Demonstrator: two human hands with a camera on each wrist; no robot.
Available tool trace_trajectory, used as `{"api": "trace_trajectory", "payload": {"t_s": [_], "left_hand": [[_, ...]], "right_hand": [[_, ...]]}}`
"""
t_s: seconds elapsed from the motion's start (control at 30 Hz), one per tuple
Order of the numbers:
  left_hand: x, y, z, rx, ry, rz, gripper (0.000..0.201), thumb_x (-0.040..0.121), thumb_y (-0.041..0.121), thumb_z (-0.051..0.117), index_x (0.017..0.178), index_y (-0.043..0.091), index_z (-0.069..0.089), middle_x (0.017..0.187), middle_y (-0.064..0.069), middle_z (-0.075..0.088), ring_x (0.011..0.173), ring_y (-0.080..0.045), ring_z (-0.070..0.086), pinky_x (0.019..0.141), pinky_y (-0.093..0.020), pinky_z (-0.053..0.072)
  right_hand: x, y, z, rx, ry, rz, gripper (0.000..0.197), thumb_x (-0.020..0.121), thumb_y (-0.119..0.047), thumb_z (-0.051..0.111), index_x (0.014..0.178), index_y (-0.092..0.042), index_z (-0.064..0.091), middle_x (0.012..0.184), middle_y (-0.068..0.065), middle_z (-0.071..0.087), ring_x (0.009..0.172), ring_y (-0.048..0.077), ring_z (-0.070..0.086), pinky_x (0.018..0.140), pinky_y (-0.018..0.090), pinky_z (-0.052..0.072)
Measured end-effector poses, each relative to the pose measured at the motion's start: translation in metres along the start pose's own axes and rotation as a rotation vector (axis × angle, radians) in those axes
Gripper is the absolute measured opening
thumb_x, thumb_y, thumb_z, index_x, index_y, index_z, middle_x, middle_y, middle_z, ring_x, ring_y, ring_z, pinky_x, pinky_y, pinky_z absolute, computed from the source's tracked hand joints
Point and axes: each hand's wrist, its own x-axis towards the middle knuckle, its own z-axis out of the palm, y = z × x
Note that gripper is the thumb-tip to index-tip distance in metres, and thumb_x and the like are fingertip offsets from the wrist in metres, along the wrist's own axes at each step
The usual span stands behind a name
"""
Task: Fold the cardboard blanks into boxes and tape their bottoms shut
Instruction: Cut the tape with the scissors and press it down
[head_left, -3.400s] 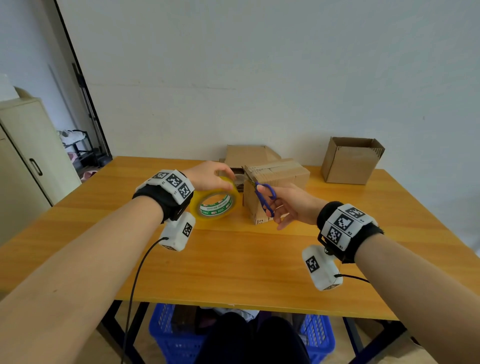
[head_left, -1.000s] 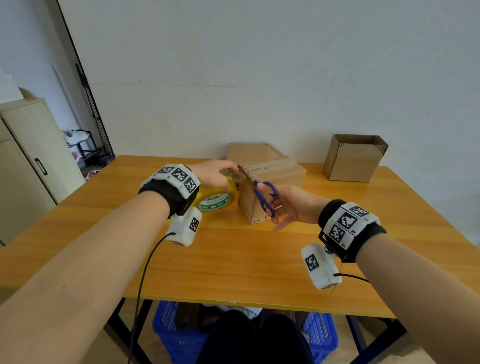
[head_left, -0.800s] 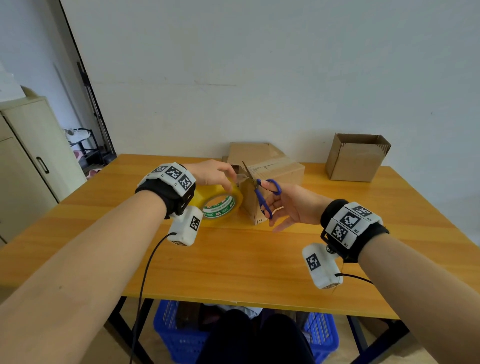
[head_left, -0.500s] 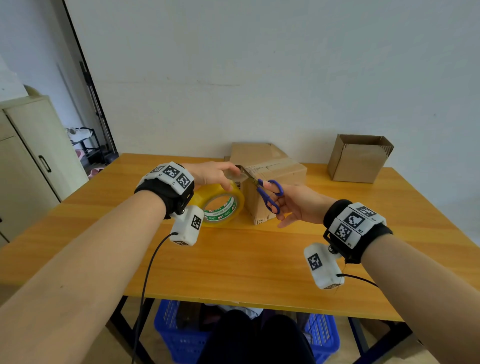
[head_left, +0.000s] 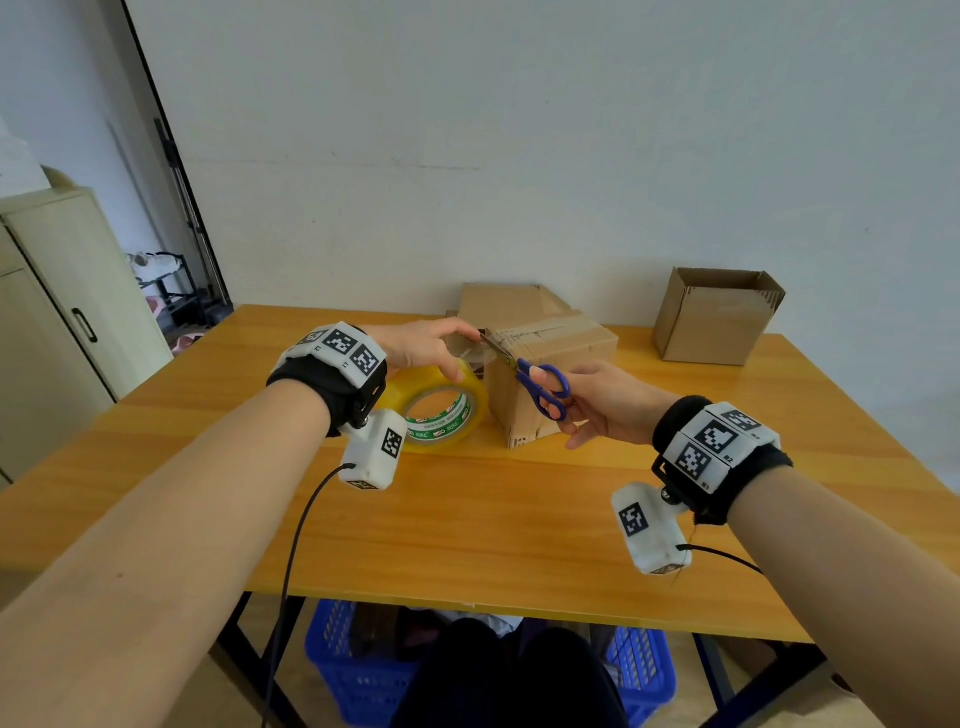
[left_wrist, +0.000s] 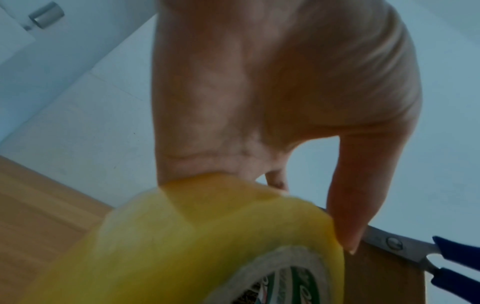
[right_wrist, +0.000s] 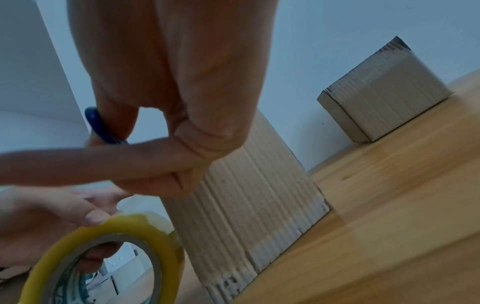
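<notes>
A closed cardboard box (head_left: 558, 371) stands mid-table with a tape strip along its top. My left hand (head_left: 441, 348) grips the yellow tape roll (head_left: 441, 410), holding it upright just left of the box; a short stretch of tape runs from the roll to the box's top edge. My right hand (head_left: 563, 410) holds the blue-handled scissors (head_left: 540, 387), whose blades lie across that stretch at the box corner. In the left wrist view my thumb (left_wrist: 345, 216) touches the roll (left_wrist: 207, 246) beside the scissors (left_wrist: 415, 253). The right wrist view shows the roll (right_wrist: 103, 257) against the box (right_wrist: 246, 195).
An open-topped folded box (head_left: 717, 317) stands at the back right of the wooden table (head_left: 467, 519). Flat cardboard blanks (head_left: 504, 304) lie behind the box I work on. A cabinet (head_left: 62, 312) stands to the left, a blue crate (head_left: 353, 670) under the table.
My left hand has raised the tape roll from lying flat on the table to upright beside the box. The scissors' blades have narrowed onto the stretched tape.
</notes>
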Motion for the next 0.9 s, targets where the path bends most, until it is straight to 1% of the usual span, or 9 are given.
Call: {"api": "trace_trajectory", "payload": {"t_s": [0.2,0.3,0.33,0.4,0.47,0.53,0.63,0.73,0.9], "left_hand": [[0.000,-0.002,-0.004,0.145,0.014,-0.018,0.042,0.083,0.006,0.065,0.122,0.018,0.053,0.136,-0.006,0.045,0.126,-0.023,0.039,0.104,-0.036,0.032],[-0.003,-0.002,-0.006,0.259,0.007,-0.016,0.038,0.083,0.011,0.066,0.117,0.022,0.054,0.108,0.003,0.052,0.107,-0.020,0.046,0.092,-0.033,0.038],[-0.005,-0.001,-0.005,0.297,0.015,-0.015,0.038,0.083,0.011,0.066,0.117,0.022,0.054,0.095,0.009,0.049,0.098,-0.017,0.046,0.084,-0.030,0.037],[-0.008,0.000,-0.005,0.364,0.039,-0.004,0.039,0.083,0.012,0.066,0.120,0.021,0.054,0.085,0.015,0.040,0.088,-0.013,0.043,0.076,-0.027,0.034],[-0.011,0.000,-0.005,0.415,0.050,0.008,0.040,0.083,0.012,0.066,0.120,0.021,0.054,0.084,0.014,0.040,0.079,-0.011,0.043,0.067,-0.026,0.034],[-0.014,-0.002,-0.005,0.448,0.050,0.009,0.040,0.082,0.011,0.066,0.118,0.023,0.054,0.089,0.006,0.047,0.076,-0.011,0.045,0.062,-0.024,0.036],[-0.017,-0.005,-0.006,0.475,0.056,0.015,0.041,0.081,0.012,0.067,0.118,0.024,0.054,0.105,-0.011,0.055,0.089,-0.024,0.052,0.069,-0.029,0.041],[-0.019,-0.006,-0.005,0.457,0.068,0.015,0.044,0.080,0.015,0.070,0.118,0.026,0.053,0.114,-0.015,0.055,0.104,-0.031,0.054,0.083,-0.039,0.046],[-0.015,-0.006,-0.002,0.411,0.020,0.009,0.045,0.079,0.014,0.071,0.115,0.030,0.049,0.116,-0.017,0.056,0.098,-0.030,0.054,0.083,-0.039,0.047]], "right_hand": [[0.000,0.002,-0.001,-0.078,0.007,-0.031,0.029,0.091,-0.030,0.058,0.092,-0.002,0.059,0.063,0.000,0.050,0.050,0.010,0.047,0.045,0.021,0.051],[0.000,0.002,0.000,-0.110,0.004,-0.026,0.031,0.091,-0.032,0.059,0.094,-0.001,0.061,0.065,0.000,0.051,0.052,0.011,0.048,0.046,0.021,0.052],[0.001,0.002,0.001,-0.121,-0.001,-0.025,0.032,0.090,-0.033,0.059,0.094,-0.001,0.061,0.065,0.000,0.052,0.052,0.010,0.048,0.047,0.022,0.052],[0.000,0.002,0.002,-0.140,-0.023,-0.028,0.030,0.090,-0.033,0.059,0.091,-0.003,0.061,0.066,0.000,0.052,0.053,0.010,0.048,0.047,0.022,0.052],[0.000,0.002,0.003,-0.154,-0.043,-0.027,0.028,0.090,-0.032,0.059,0.089,-0.004,0.061,0.066,0.001,0.052,0.054,0.011,0.048,0.048,0.022,0.052],[0.000,0.001,0.004,-0.168,-0.051,-0.027,0.029,0.090,-0.033,0.059,0.091,-0.003,0.061,0.067,0.001,0.052,0.054,0.011,0.048,0.048,0.022,0.052],[0.000,0.000,0.005,-0.177,-0.055,-0.025,0.028,0.090,-0.032,0.059,0.090,-0.004,0.061,0.066,0.001,0.052,0.054,0.011,0.049,0.048,0.022,0.052],[0.000,-0.001,0.006,-0.178,-0.059,-0.013,0.027,0.090,-0.031,0.059,0.091,-0.004,0.061,0.066,0.001,0.054,0.054,0.011,0.050,0.049,0.022,0.052],[0.000,0.001,0.009,-0.173,-0.070,0.017,0.027,0.089,-0.034,0.061,0.088,-0.007,0.063,0.066,0.001,0.055,0.053,0.011,0.050,0.049,0.023,0.052]]}}
